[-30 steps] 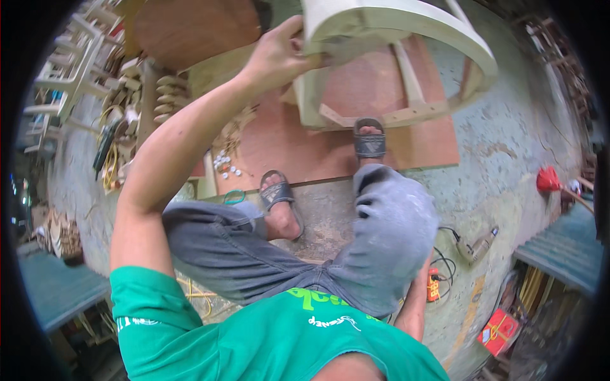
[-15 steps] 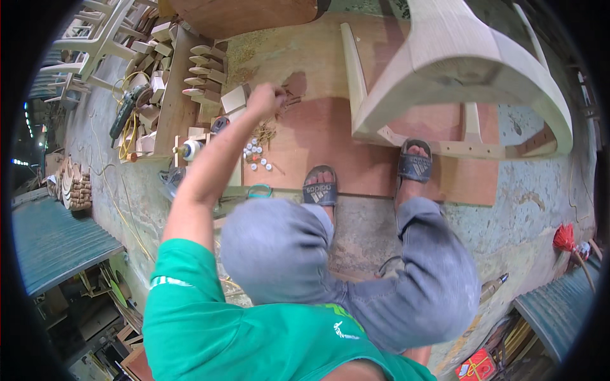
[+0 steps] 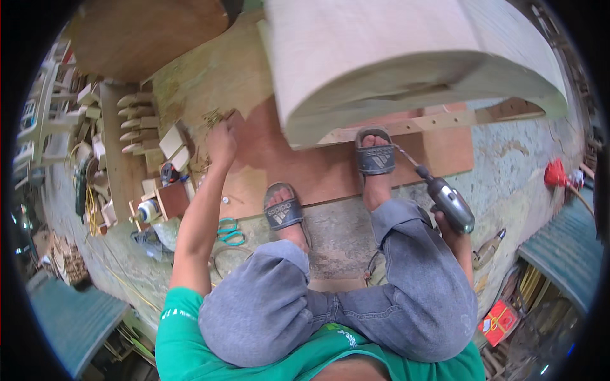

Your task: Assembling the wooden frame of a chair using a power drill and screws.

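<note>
Left hand (image 3: 222,141) was down in the screws (image 3: 213,117) on the board (image 3: 292,168), fingers pinched, couldn't tell if it had one. Right hand (image 3: 456,232) gripped the drill (image 3: 447,202) by the knee. I'd grab one screw and keep the bit pointed away from that foot (image 3: 375,159).

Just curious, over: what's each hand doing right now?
Left hand on screw pile. Right hand holding drill, bit toward chair. Nothing blocking.

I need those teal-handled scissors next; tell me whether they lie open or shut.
Cannot tell. The scissors lie flat on the floor beside the left forearm, teal handle loops side by side, but the blades are too small to make out.
</note>
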A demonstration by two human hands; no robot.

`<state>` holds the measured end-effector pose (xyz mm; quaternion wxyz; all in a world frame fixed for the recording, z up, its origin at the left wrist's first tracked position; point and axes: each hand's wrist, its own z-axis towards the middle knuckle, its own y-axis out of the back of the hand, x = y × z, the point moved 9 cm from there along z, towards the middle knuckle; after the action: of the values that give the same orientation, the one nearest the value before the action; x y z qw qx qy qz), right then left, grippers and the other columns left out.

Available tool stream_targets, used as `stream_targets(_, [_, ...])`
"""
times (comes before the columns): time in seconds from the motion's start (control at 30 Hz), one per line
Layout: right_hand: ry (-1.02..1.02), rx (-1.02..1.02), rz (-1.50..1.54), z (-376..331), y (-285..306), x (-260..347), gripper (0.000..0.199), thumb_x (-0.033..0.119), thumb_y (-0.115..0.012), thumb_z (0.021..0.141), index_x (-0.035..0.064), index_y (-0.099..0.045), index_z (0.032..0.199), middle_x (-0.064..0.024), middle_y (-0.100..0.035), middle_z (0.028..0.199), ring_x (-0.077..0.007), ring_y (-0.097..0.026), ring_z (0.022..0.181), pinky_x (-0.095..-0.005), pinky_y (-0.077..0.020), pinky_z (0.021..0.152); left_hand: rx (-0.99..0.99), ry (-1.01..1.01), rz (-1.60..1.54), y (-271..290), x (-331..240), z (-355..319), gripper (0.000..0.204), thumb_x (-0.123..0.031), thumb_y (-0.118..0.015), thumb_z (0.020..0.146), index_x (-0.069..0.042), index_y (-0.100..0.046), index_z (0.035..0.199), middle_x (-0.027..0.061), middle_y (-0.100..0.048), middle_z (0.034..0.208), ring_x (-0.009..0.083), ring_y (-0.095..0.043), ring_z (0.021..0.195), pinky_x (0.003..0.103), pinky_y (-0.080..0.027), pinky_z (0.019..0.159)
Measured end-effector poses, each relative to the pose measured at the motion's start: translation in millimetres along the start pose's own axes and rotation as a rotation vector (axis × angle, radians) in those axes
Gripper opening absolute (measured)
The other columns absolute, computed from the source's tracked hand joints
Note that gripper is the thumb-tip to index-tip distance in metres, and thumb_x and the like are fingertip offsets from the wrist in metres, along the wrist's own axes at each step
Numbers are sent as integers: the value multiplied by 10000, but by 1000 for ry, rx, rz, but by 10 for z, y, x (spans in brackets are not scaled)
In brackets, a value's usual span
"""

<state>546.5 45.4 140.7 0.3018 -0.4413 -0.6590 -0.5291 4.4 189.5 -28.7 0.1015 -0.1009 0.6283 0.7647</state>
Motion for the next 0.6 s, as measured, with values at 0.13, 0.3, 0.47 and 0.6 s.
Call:
stream_targets(0.13, [41, 219, 147, 313, -219, 201, 451, 349, -771, 735, 34, -574, 989, -29, -588, 858, -136, -556, 771, -273, -450, 686, 559, 260, -632, 113, -857, -589, 124, -44, -573, 811, 27, -593, 911, 109, -617, 772, 193, -597, 710, 312, -485, 659])
stream_targets(0.3, [56, 343, 256, 363, -370, 326, 430, 317, -798, 708, 38, -563, 935, -26, -556, 832, -143, -531, 762, -274, -434, 681, 1051, 663, -1424, 106, -2064, -1082, 203, -52, -636, 852, 26, -600, 1036, 74, -633, 888, 143, -610, 791, 258, -498, 719])
stream_targets(0.47, [141, 323, 248, 302, -307, 278, 419, 323, -797, 705, 42, -558, 903, -28, -535, 810, -154, -513, 726, -281, -424, 661, 997, 884, -1832, -53, -2681, -922, 201, -128, -618, 891, -20, -586, 1057, 74, -623, 928, 175, -613, 872, 264, -518, 783])
stream_targets(0.6, [106, 305, 301, 248, -255, 227, 451, 370, -797, 696, 48, -562, 907, -27, -535, 801, -164, -515, 727, -289, -421, 666, 903, 935, -2069, -106, -2925, -768, 168, -209, -576, 916, -53, -592, 976, 86, -640, 936, 194, -636, 882, 292, -557, 801])
